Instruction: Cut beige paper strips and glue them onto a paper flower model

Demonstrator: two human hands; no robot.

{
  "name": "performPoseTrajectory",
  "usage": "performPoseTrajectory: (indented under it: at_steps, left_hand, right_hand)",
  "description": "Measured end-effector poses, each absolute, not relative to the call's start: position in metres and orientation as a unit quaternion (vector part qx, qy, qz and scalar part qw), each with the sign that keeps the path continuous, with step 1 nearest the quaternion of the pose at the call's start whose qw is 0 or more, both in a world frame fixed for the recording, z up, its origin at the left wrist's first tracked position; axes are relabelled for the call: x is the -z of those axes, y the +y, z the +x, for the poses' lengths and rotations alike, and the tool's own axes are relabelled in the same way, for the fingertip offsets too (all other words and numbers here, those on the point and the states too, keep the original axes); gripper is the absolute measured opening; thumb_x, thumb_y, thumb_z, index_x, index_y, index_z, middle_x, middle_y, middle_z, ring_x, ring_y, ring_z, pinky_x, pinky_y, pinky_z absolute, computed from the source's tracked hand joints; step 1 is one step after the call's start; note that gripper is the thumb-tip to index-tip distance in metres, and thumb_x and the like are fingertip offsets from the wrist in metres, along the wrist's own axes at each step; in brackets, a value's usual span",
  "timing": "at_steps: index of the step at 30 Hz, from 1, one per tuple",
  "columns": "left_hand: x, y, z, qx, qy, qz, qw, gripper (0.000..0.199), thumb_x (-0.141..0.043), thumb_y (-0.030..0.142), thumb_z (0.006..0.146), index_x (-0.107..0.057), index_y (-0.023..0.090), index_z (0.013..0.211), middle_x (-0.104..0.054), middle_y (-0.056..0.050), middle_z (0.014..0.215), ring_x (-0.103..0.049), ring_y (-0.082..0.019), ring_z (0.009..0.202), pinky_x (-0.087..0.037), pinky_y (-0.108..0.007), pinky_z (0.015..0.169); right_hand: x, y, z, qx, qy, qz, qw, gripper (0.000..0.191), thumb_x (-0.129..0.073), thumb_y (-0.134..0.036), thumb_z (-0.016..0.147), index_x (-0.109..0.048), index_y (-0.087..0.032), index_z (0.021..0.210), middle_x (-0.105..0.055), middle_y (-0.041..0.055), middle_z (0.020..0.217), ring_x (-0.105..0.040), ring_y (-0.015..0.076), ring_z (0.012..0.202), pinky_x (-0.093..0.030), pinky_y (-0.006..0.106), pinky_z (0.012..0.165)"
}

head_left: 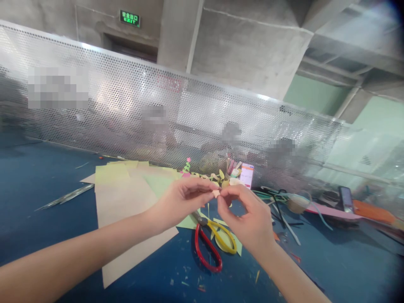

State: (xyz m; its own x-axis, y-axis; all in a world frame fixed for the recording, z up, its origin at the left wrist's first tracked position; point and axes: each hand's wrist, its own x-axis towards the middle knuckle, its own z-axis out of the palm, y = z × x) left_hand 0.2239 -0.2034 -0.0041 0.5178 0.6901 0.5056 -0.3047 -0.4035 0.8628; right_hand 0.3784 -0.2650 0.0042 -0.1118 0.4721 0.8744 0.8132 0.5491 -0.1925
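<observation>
A tiny pale pink piece (pixel 216 193) is pinched between the fingertips of my left hand (pixel 181 200), above the table. My right hand (pixel 249 212) has its thumb and index finger pressed together at the piece's right side. Both hands are closed around this small piece, and their fingertips nearly meet. Below them lie scissors (pixel 210 244) with one red and one yellow handle, their blades partly hidden by my left hand. Large pale paper sheets (pixel 123 214) lie under and beside my left forearm, with green and yellow sheets among them.
Metal tweezers (pixel 67 195) lie at the left on the blue table (pixel 151 282). Behind the hands stand a phone (pixel 246 174) and a small tree-like figure (pixel 187 167). Wires, strips and another phone (pixel 346 199) are at the right. A perforated metal screen (pixel 195 113) crosses the back, people behind it.
</observation>
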Motion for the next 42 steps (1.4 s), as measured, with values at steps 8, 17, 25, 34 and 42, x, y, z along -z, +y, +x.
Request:
performPoseTrajectory:
  at_steps: [8, 17, 25, 34, 42]
  left_hand:
    - [0.0064, -0.2036, 0.2242, -0.444, 0.125, 0.698, 0.547, 0.018, -0.065, 0.022, 0.075, -0.068, 0.018, 0.093, -0.07, -0.004, 0.095, -0.065, -0.017, 0.091, -0.052, -0.03, 0.086]
    - [0.0034, -0.2014, 0.2236, -0.45, 0.163, 0.685, 0.549, 0.022, -0.066, 0.024, 0.074, -0.066, 0.017, 0.095, -0.07, -0.005, 0.094, -0.065, -0.018, 0.089, -0.052, -0.031, 0.081]
    - [0.0024, -0.2027, 0.2222, -0.449, 0.158, 0.696, 0.538, 0.02, -0.065, 0.026, 0.075, -0.062, 0.018, 0.093, -0.069, -0.003, 0.09, -0.064, -0.014, 0.084, -0.05, -0.028, 0.078]
    - [0.0041, -0.2032, 0.2231, -0.466, 0.156, 0.69, 0.531, 0.019, -0.066, 0.026, 0.074, -0.063, 0.018, 0.091, -0.069, -0.003, 0.091, -0.064, -0.015, 0.087, -0.051, -0.029, 0.081]
    - [0.0066, -0.2062, 0.2255, -0.446, 0.124, 0.672, 0.578, 0.022, -0.068, 0.022, 0.073, -0.062, 0.018, 0.093, -0.069, -0.002, 0.092, -0.064, -0.013, 0.087, -0.05, -0.029, 0.085]
  right_hand:
    - [-0.0009, -0.2636, 0.3776, 0.224, -0.736, -0.412, 0.488, 0.011, -0.053, -0.009, 0.076, -0.056, -0.019, 0.071, -0.055, -0.0017, 0.061, -0.051, 0.0102, 0.056, -0.044, 0.023, 0.057]
    - [-0.0011, -0.2626, 0.3801, 0.234, -0.739, -0.397, 0.492, 0.01, -0.058, -0.01, 0.078, -0.059, -0.019, 0.083, -0.063, 0.0009, 0.073, -0.058, 0.0114, 0.064, -0.048, 0.024, 0.065]
    - [0.0, -0.2619, 0.3807, 0.238, -0.755, -0.358, 0.495, 0.02, -0.057, -0.005, 0.078, -0.06, -0.02, 0.09, -0.066, 0.0018, 0.081, -0.06, 0.0115, 0.072, -0.05, 0.026, 0.069]
    - [-0.0028, -0.2628, 0.3773, 0.234, -0.742, -0.367, 0.51, 0.014, -0.056, -0.007, 0.077, -0.061, -0.02, 0.081, -0.065, 0.0014, 0.072, -0.059, 0.0119, 0.065, -0.05, 0.026, 0.064]
    - [-0.0019, -0.2635, 0.3756, 0.251, -0.734, -0.379, 0.505, 0.015, -0.053, -0.006, 0.076, -0.056, -0.019, 0.069, -0.058, 0.0, 0.063, -0.054, 0.0114, 0.06, -0.047, 0.025, 0.06]
